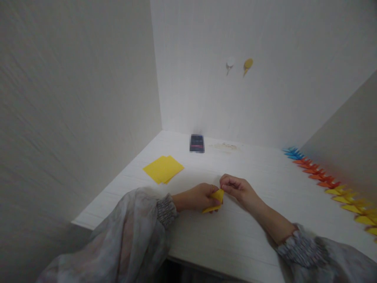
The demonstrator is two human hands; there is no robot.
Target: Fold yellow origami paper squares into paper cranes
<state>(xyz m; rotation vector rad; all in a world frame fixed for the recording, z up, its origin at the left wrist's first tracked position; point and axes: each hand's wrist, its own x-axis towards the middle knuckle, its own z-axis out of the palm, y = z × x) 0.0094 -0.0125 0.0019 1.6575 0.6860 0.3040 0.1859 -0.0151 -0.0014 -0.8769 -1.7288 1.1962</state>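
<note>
A small folded piece of yellow paper point(216, 199) is held between both hands just above the white table point(259, 236). My left hand point(198, 197) is closed on its lower left part. My right hand point(235, 188) pinches its upper right corner with fingers curled. Both wrists come out of loose grey patterned sleeves. A thin stack of flat yellow paper squares point(163, 169) lies on the table to the left, beyond my left hand.
A row of folded paper pieces runs along the right wall: blue ones point(292, 153) farthest, orange ones point(316, 173) in the middle, yellow ones point(352, 202) nearest. A small dark box point(196, 143) stands near the back wall. Two hooks point(239, 66) hang on that wall.
</note>
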